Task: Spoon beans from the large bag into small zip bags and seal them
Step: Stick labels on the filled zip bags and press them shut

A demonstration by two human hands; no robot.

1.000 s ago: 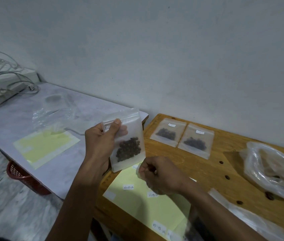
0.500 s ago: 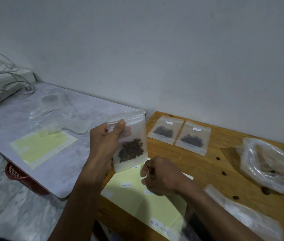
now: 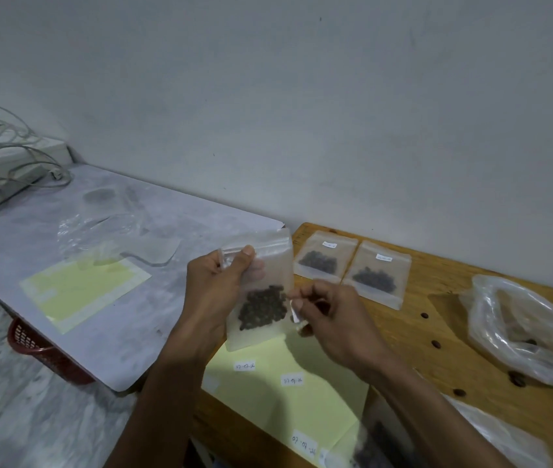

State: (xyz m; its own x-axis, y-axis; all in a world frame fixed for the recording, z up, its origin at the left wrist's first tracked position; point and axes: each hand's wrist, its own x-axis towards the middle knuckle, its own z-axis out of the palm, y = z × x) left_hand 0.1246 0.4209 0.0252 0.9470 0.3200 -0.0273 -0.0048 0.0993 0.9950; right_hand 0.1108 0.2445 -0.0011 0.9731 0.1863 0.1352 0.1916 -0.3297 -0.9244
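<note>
While the left hand (image 3: pixel 216 292) grips a bean-filled zip bag (image 3: pixel 261 292) upright, the right hand (image 3: pixel 332 319) pinches a small label (image 3: pixel 294 310).

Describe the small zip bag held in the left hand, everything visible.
The small zip bag is frosted, translucent plastic with a zip strip across its top. It is held roughly upright above the wooden table's edge, dark beans heaped in its lower half. The left hand pinches its upper left corner, thumb in front. The right hand is at its right edge.
</note>
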